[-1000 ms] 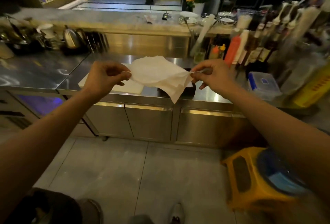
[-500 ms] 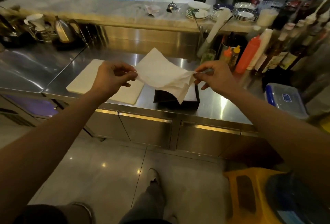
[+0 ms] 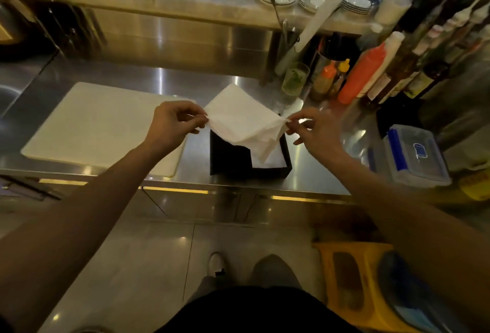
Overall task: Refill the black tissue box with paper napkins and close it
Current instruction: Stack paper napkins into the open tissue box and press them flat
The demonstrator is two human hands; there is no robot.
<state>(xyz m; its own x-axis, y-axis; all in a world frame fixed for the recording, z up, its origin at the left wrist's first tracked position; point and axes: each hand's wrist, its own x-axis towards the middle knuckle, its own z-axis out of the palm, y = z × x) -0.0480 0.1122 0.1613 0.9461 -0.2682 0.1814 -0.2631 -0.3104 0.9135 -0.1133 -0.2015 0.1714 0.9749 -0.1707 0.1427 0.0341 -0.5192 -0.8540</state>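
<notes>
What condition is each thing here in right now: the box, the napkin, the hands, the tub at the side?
Black tissue box: open on the steel counter, white napkins showing inside.
White paper napkin: unfolded, held in the air above the box, one corner drooping.
Left hand: pinching the napkin's left edge.
Right hand: pinching the napkin's right edge.
Clear plastic tub with blue clips: lid on.
White cutting board: lying flat, bare.

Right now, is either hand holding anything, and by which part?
Both hold one paper napkin above the open black tissue box: left hand pinches its left corner, right hand its right corner.
</notes>
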